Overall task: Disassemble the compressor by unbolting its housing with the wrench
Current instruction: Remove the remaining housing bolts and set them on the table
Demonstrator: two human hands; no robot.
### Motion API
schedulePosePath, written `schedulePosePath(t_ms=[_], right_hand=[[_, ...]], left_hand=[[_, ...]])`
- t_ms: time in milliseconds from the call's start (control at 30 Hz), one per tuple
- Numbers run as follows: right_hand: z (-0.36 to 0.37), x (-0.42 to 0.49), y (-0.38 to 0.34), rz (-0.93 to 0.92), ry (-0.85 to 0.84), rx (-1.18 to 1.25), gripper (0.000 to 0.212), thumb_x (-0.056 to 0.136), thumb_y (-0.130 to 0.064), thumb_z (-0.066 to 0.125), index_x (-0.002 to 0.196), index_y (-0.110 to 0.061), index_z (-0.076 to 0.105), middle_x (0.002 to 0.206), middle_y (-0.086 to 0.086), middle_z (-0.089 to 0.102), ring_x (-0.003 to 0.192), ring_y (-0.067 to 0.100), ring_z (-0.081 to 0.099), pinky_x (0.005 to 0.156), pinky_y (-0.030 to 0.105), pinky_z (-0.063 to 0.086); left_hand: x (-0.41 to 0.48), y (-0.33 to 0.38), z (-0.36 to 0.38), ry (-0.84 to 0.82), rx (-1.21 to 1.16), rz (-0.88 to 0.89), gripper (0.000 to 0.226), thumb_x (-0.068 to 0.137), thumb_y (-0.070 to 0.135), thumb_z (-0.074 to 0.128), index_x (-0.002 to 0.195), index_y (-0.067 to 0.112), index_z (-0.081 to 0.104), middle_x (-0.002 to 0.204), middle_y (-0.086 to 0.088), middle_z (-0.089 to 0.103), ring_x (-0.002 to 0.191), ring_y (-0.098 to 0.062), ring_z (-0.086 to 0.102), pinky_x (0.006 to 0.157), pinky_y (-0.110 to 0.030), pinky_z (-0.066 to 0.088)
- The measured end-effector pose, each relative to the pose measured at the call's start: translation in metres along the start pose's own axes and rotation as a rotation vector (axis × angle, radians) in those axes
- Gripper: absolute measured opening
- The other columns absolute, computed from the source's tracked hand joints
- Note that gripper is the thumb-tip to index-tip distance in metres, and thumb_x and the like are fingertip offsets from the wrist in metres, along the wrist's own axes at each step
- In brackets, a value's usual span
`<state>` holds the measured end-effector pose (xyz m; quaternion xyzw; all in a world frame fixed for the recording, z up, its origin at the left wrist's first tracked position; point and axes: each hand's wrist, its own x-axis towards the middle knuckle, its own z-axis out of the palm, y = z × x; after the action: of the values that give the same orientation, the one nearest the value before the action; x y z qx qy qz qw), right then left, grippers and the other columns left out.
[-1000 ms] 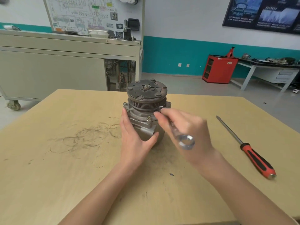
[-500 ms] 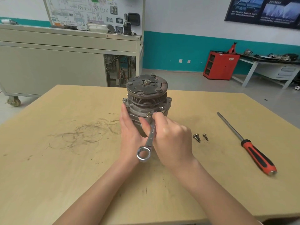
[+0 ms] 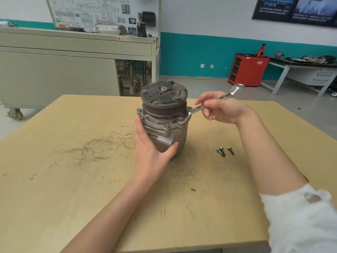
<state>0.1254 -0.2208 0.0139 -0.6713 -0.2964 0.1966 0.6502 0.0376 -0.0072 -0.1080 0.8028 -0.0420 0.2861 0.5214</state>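
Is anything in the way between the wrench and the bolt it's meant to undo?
Nothing visible. The wrench, held by the right hand, already has its ring end on a rim bolt of the compressor. The left hand grips the body lower down, clear of it.

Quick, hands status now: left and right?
Left hand: holding the grey metal compressor, steadying it.
Right hand: pinching the silver ring wrench, its ring on a housing bolt.

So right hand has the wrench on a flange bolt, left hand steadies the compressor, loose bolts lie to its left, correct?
No: the head view shows the loose bolts to the right of the compressor. The right hand, wrench and left hand are as stated.
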Motion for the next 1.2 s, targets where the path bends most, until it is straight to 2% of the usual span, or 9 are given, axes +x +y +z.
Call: schedulePosePath(t_ms=[167, 333, 500, 633, 700, 833, 933, 1067, 1200], right_hand=[[0.003, 0.012, 0.008, -0.008, 0.014, 0.179, 0.031, 0.057, -0.034, 0.09, 0.074, -0.014, 0.076, 0.058, 0.0, 0.064, 0.051, 0.007, 0.058, 0.051, 0.014, 0.048], [0.017, -0.015, -0.009, -0.117, 0.241, 0.098, 0.007, 0.08, -0.017, 0.072, 0.079, -0.011, 0.077, 0.066, 0.002, 0.067, 0.059, 0.011, 0.062, 0.056, 0.017, 0.051], [0.074, -0.043, -0.017, -0.445, 0.651, -0.493, 0.015, 0.09, -0.016, 0.061, 0.078, -0.012, 0.071, 0.06, 0.0, 0.067, 0.054, 0.018, 0.066, 0.053, 0.027, 0.055], [0.119, -0.05, 0.002, -0.746, 0.812, -1.434, 0.031, 0.09, -0.031, 0.058, 0.075, -0.007, 0.071, 0.063, 0.005, 0.066, 0.053, 0.019, 0.061, 0.049, 0.023, 0.046], [0.129, -0.048, 0.009, -0.907, 0.818, -1.677, 0.03, 0.09, -0.025, 0.063, 0.068, -0.005, 0.068, 0.057, 0.005, 0.058, 0.049, 0.019, 0.055, 0.042, 0.025, 0.041], [0.139, -0.044, 0.022, -0.966, 0.842, -1.657, 0.034, 0.09, -0.028, 0.063, 0.069, -0.002, 0.068, 0.074, 0.01, 0.067, 0.061, 0.022, 0.061, 0.051, 0.025, 0.043], [0.145, -0.041, 0.029, -0.973, 0.85, -1.618, 0.032, 0.088, -0.028, 0.064, 0.072, 0.0, 0.07, 0.081, 0.014, 0.07, 0.071, 0.025, 0.069, 0.058, 0.027, 0.052], [0.15, -0.035, 0.036, -1.009, 0.871, -1.647, 0.023, 0.081, -0.021, 0.075, 0.071, 0.0, 0.07, 0.072, 0.013, 0.068, 0.068, 0.026, 0.068, 0.056, 0.028, 0.055], [0.151, -0.029, 0.038, -0.987, 0.9, -1.7, 0.017, 0.066, -0.004, 0.085, 0.069, -0.003, 0.069, 0.065, 0.01, 0.064, 0.061, 0.023, 0.064, 0.052, 0.028, 0.052]], left_hand=[[0.0, 0.0, 0.0, 0.008, 0.012, -0.002, 0.122, 0.075, 0.039, 0.08, 0.151, 0.034, -0.015, 0.158, 0.01, 0.008, 0.137, 0.009, 0.006, 0.111, -0.021, 0.012], [0.0, 0.0, 0.001, 0.014, 0.021, 0.005, 0.122, 0.075, 0.039, 0.08, 0.152, 0.033, -0.015, 0.158, 0.006, 0.009, 0.144, -0.004, 0.01, 0.111, -0.024, 0.013], [0.0, 0.0, 0.0, 0.02, 0.034, 0.024, 0.122, 0.075, 0.04, 0.079, 0.151, 0.033, -0.016, 0.158, 0.006, 0.008, 0.143, -0.002, 0.009, 0.112, -0.023, 0.012], [0.0, 0.001, 0.001, 0.025, 0.041, 0.023, 0.123, 0.075, 0.04, 0.081, 0.152, 0.031, -0.014, 0.159, 0.001, 0.009, 0.145, -0.009, 0.011, 0.112, -0.026, 0.015], [0.0, 0.001, 0.0, 0.025, 0.038, 0.015, 0.122, 0.075, 0.044, 0.08, 0.153, 0.031, -0.012, 0.159, 0.0, 0.011, 0.146, -0.011, 0.014, 0.112, -0.029, 0.018], [-0.002, 0.008, 0.001, 0.029, 0.004, 0.011, 0.12, 0.073, 0.046, 0.079, 0.155, 0.018, -0.005, 0.157, -0.013, 0.018, 0.147, -0.023, 0.021, 0.117, -0.037, 0.022], [0.005, 0.014, 0.002, 0.07, -0.078, -0.064, 0.12, 0.064, 0.066, 0.059, 0.154, 0.008, 0.006, 0.156, -0.021, 0.021, 0.144, -0.03, 0.024, 0.111, -0.026, 0.018], [0.003, 0.007, 0.005, 0.119, -0.065, 0.004, 0.105, 0.068, 0.072, 0.052, 0.151, 0.034, 0.001, 0.154, -0.022, 0.025, 0.141, -0.033, 0.03, 0.109, -0.035, 0.024], [0.007, 0.007, 0.01, 0.17, -0.082, -0.056, 0.08, 0.074, 0.074, 0.052, 0.138, 0.047, 0.015, 0.15, -0.024, 0.033, 0.135, -0.039, 0.039, 0.113, -0.05, 0.032]])
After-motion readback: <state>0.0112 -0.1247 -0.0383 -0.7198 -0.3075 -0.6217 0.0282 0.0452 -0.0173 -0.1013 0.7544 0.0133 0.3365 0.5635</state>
